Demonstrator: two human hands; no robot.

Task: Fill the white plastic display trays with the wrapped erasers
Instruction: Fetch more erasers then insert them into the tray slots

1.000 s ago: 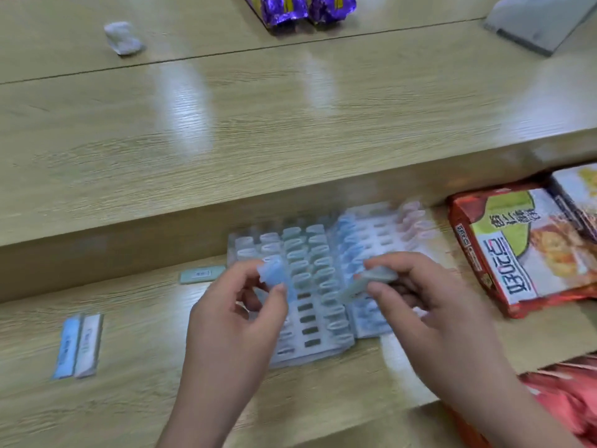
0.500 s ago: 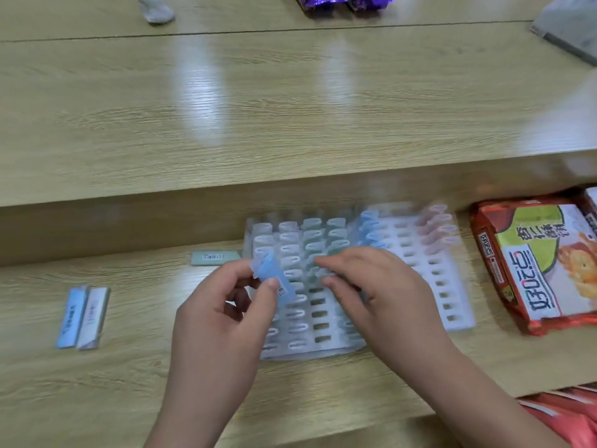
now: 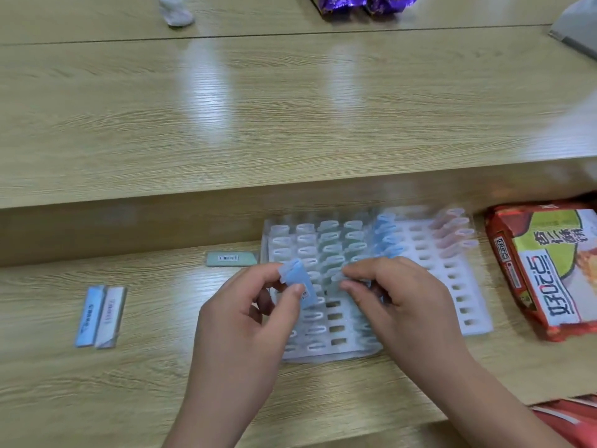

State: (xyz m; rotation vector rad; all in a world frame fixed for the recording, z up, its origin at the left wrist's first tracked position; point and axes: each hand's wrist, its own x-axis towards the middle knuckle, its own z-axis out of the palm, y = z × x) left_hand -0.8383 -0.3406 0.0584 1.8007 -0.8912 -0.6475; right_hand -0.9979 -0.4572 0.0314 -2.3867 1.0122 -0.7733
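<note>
Since a second ago the right hand (image 3: 400, 305) has crossed from the right tray (image 3: 478, 329) to the left tray (image 3: 323, 354), its fingers pinched low over a middle slot, what they pinch blurred. Left hand (image 3: 245, 321) pinches a blue wrapped eraser (image 3: 298, 282) tilted above the tray's left columns, long axis pointing down into the slots, nearest those.

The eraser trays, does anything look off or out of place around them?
Three wrapped erasers lie loose on the desk instead of in slots: a green one just left of the left tray, and a blue and white pair further left. Nothing looks spilled or damaged.
</note>
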